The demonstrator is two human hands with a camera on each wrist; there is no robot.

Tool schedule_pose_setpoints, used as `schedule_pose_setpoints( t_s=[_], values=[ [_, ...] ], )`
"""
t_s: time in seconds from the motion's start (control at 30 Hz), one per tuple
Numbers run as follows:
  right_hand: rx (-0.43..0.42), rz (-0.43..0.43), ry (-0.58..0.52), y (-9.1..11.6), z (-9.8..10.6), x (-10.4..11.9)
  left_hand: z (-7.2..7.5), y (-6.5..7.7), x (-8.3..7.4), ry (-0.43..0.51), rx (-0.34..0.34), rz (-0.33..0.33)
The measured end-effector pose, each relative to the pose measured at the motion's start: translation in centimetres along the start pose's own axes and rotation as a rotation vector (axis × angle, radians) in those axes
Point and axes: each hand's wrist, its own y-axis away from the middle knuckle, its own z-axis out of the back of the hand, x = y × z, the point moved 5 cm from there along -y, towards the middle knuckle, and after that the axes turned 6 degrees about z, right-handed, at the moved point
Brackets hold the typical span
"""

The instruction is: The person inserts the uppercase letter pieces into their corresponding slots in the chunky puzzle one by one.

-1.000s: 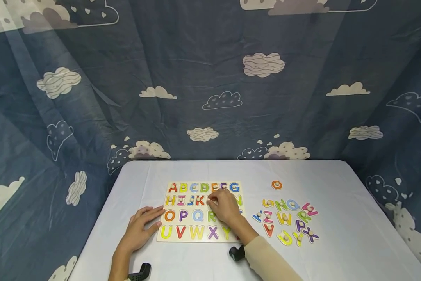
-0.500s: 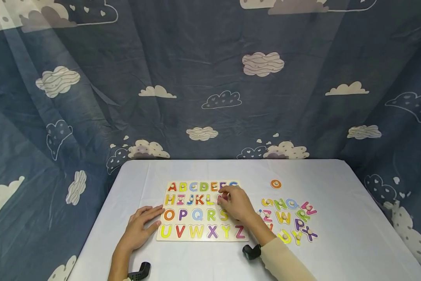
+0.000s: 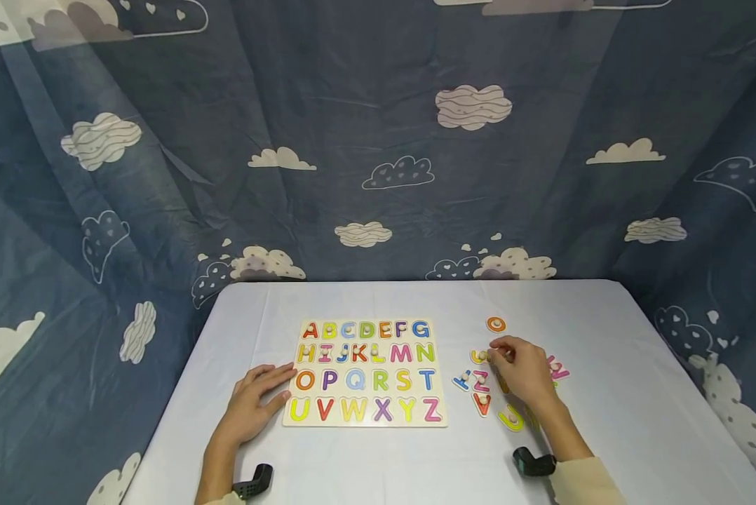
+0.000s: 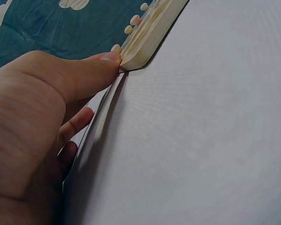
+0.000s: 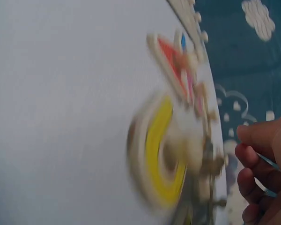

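Note:
My left hand (image 3: 252,407) rests at the left edge of the alphabet puzzle board (image 3: 365,416). In the left wrist view its thumb touches the corner of the board (image 4: 145,51). Several knobbed letters sit in the upper two rows, among them the green-yellow L (image 3: 378,353). My right hand (image 3: 526,372) is over the loose letter pieces, with bent fingers and no piece seen in them. By its fingertips lies a yellow letter (image 3: 479,356). The right wrist view has a yellow U (image 5: 154,150), blurred, apart from the fingers. Some pieces are hidden under the hand.
An orange O (image 3: 496,324) lies behind the other loose pieces. Left of the right hand are a blue letter (image 3: 461,381), a pink Z (image 3: 481,382) and a red V (image 3: 482,405). The white tabletop (image 3: 353,466) ends at a cloud-patterned curtain (image 3: 378,105).
My right hand has moved from the board's second row rightward to the loose pieces, uncovering the L with its knob. My left hand stays at the board's edge.

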Motion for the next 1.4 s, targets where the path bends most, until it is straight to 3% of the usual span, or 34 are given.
schedule_pose_setpoints(
  t_s=[0.17,0.33,0.47,0.63,0.93,1.23,1.4],
  values=[
    [-0.054,-0.054,0.047,1.4,2.4,-3.8,-0.1,-0.1,0.1,-0.003,-0.002,0.000],
    [-0.109,-0.050,0.097,2.4,4.6,-6.7,-0.3,-0.2,0.2,0.008,0.017,-0.003],
    [-0.066,-0.014,0.104,2.8,5.6,-8.1,-0.3,-0.3,0.1,0.008,0.023,0.001],
    [0.008,0.021,0.096,3.0,6.0,-8.9,-0.2,-0.5,0.0,0.002,0.024,0.003],
    [0.041,0.082,0.092,3.2,6.0,-9.4,-0.2,-0.1,0.2,0.004,0.022,0.003],
    [0.051,0.081,0.135,2.5,5.8,-10.2,-0.2,0.0,0.2,-0.003,0.008,-0.001],
    [0.014,0.073,0.140,2.1,6.4,-9.5,-0.1,-0.2,0.4,0.005,0.016,-0.005]
  ],
)
